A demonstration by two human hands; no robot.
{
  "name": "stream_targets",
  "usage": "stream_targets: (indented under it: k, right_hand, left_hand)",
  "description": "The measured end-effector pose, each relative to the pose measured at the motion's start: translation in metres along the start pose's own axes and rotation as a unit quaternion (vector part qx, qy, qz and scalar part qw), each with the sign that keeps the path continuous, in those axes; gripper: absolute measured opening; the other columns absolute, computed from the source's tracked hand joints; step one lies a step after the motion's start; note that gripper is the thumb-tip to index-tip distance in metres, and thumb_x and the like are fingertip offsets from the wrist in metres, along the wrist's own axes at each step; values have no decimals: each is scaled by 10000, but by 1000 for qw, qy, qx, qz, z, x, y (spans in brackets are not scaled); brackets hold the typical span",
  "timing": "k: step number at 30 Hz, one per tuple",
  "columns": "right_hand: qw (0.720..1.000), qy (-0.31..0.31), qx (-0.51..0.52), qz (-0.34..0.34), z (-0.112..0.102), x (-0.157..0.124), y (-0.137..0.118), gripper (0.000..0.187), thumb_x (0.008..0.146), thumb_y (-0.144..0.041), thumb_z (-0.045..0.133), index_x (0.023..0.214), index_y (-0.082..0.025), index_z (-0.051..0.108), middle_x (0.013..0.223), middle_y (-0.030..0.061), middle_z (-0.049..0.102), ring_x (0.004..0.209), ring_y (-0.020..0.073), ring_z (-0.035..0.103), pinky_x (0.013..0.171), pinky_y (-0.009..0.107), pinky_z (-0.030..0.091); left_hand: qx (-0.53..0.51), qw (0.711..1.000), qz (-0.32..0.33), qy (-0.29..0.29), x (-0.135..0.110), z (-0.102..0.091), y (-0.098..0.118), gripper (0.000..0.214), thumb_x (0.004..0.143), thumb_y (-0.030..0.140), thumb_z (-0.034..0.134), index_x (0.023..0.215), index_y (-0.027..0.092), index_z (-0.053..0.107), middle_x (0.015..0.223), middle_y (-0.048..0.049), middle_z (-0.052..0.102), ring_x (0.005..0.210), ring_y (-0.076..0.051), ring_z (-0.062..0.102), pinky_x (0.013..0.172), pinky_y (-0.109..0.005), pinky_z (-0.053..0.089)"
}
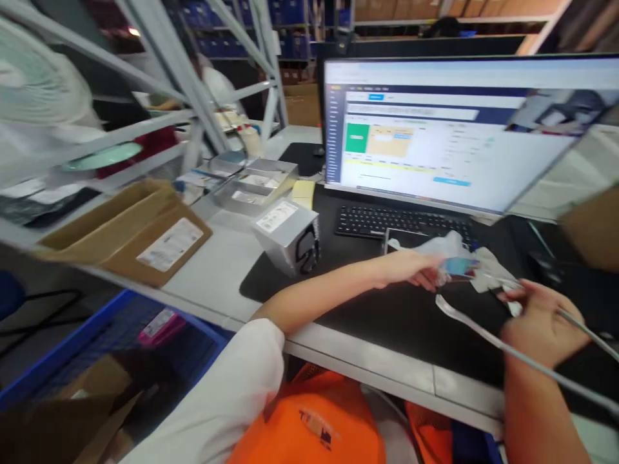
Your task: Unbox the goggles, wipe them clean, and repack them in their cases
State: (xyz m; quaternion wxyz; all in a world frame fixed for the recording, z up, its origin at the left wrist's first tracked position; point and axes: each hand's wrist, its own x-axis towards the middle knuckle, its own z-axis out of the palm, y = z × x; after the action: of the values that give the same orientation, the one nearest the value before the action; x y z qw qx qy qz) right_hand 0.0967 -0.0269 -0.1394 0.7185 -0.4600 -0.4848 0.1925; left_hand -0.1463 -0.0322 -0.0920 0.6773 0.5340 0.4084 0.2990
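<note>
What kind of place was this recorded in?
Probably a warehouse workstation for checking or packing goods: background shelves hold brown boxes, a labelled cardboard box sits at the left, and a computer monitor stands on the desk.

Left hand (411, 265), one; right hand (541, 322), one — two hands in all. Cable lengths (522, 364) in view, two; whether of a single cable cannot be told. Plastic wrapping (452, 245), crumpled, pieces too blurred to count. Monitor (401, 145), one. Keyboard (377, 221), one. On the desk (222, 251): grey box (285, 241), one; brown carton (126, 261), one; compartmented tray (289, 169), one; yellow note pad (303, 192), one. White labels (169, 245) on carton, grey box and pink packet (161, 327), one each — packets, one. Blue crate (48, 364), one. Fan (33, 77), one. Orange vest (309, 425), one.
</note>
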Motion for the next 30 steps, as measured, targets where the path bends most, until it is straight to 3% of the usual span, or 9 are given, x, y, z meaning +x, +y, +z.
stream_targets:
  k: [3,5,7,10,12,16,23,27,30]
  right_hand:
    - [998,13,13,65,4,9,11,404,747,-575,783,748,-176,721,577,67,607,478,199,577,466,355,467]
    - [988,-19,68,140,8,14,16,452,696,-601,788,740,-163,684,548,30,584,454,162,550,429,299,460]
    - [973,-38,114,196,13,14,18,463,662,-599,798,723,-166,649,506,-10,538,418,127,502,394,249,417]
    - [955,-64,151,247,20,7,16,424,665,-555,803,709,-172,628,512,-14,547,423,109,501,408,224,424]
    - [948,-86,160,262,23,0,13,428,676,-567,796,700,-174,627,545,3,586,440,112,523,431,229,446]
    - [938,-140,162,273,23,-7,5,504,720,-647,762,674,-172,599,555,8,595,433,109,533,446,230,428]
    - [936,-244,150,205,19,-10,-3,583,791,-738,699,866,-161,659,687,6,605,566,126,580,573,272,495]
    - [936,-297,150,109,7,-2,-2,700,829,-742,665,1246,-184,596,940,51,668,777,168,664,778,328,549]
    - [959,-273,-22,66,-6,24,4,592,973,-610,533,1373,-174,532,1133,102,676,995,196,678,905,339,539]
  left_hand:
    - [159,981,74,83,-5,2,1,349,953,343,449,961,123,721,936,-83,740,790,-155,676,834,-307,540]
    - [285,927,172,173,-7,0,1,304,892,288,549,1116,136,688,1084,-108,729,967,-209,682,937,-362,546]
    - [374,875,254,173,-6,-2,-2,566,826,299,682,1363,158,573,1398,-154,615,1295,-288,577,1127,-456,466]
    - [426,842,312,109,-4,-2,-7,930,779,439,807,1560,192,366,1650,-174,354,1554,-353,292,1265,-555,287]
    - [417,842,328,100,-2,1,-10,887,821,511,774,1552,191,387,1641,-176,377,1565,-355,281,1263,-563,293]
    - [353,867,327,132,1,6,-15,611,890,511,702,1390,180,583,1465,-165,597,1428,-339,511,1192,-522,421]
    - [160,929,291,161,-2,11,-15,401,899,453,705,1175,162,692,1210,-137,742,1123,-271,721,984,-391,581]
    - [34,893,385,229,-6,7,3,286,895,387,708,1089,179,674,1094,-89,766,1050,-243,744,988,-407,580]
    - [2,831,477,286,-10,-4,17,243,905,346,657,1097,197,648,1046,-56,767,995,-228,755,1004,-449,573]
